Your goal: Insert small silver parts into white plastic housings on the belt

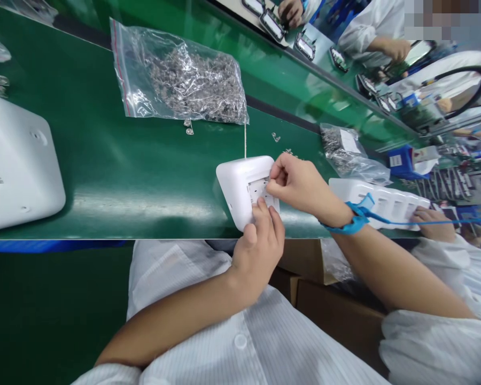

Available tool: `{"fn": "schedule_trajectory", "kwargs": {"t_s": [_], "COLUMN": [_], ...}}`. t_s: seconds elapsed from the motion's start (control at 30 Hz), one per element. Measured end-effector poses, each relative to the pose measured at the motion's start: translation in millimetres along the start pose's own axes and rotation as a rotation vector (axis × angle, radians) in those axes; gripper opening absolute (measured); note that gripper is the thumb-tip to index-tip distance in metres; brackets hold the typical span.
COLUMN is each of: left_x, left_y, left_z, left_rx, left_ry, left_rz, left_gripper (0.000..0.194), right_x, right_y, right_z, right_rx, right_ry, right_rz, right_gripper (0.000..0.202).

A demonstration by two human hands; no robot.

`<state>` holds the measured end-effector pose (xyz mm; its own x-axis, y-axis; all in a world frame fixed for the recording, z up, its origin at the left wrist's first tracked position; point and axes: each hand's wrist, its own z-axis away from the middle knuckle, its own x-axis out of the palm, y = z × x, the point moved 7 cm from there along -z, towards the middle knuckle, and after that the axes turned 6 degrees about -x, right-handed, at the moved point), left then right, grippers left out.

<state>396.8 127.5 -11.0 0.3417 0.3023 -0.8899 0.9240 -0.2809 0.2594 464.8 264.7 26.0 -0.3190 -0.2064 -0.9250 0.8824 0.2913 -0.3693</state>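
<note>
A white plastic housing (233, 179) with a recessed compartment rests near the front edge of the green bench. My left hand (260, 251) grips its near side, with fingers reaching into the recess. Thumb and index finger of my right hand (299, 182) are pinched together at the recess's upper right edge. Whatever lies between them is too small or hidden to make out. A blue wrist strap (355, 218) circles my right wrist. Small metal spring contacts (188, 127) lie on the bench behind the housing, and a few more (276, 137) lie near my right hand.
A zip bag of metal parts (196, 80) lies behind the housing. Another white housing (16, 166) sits at left. To the right are a second parts bag (339, 144), a white multi-part piece (379, 200) and a co-worker's hand (435, 223). Other people work across the bench.
</note>
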Motion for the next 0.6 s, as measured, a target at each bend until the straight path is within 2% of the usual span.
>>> {"fn": "schedule_trajectory", "kwargs": {"t_s": [0.13, 0.3, 0.47, 0.6], "left_x": [-1.3, -1.4, -1.7, -5.0], "left_y": [3, 4, 2, -1], "left_z": [1, -1, -3, 2], "left_rx": [0.015, 0.006, 0.006, 0.01], "left_ry": [0.077, 0.078, 0.049, 0.055], "left_rz": [-0.144, -0.174, -0.154, -0.158], "left_gripper": [0.04, 0.041, 0.04, 0.039], "right_x": [4, 10, 6, -4], "right_y": [-7, -2, 21, 41], "right_z": [8, 14, 7, -24], "right_rx": [-0.106, -0.213, -0.147, -0.112], "right_ry": [0.042, -0.002, -0.061, 0.021], "right_rz": [0.019, -0.068, -0.414, -0.61], "right_gripper": [0.023, 0.022, 0.023, 0.025]}}
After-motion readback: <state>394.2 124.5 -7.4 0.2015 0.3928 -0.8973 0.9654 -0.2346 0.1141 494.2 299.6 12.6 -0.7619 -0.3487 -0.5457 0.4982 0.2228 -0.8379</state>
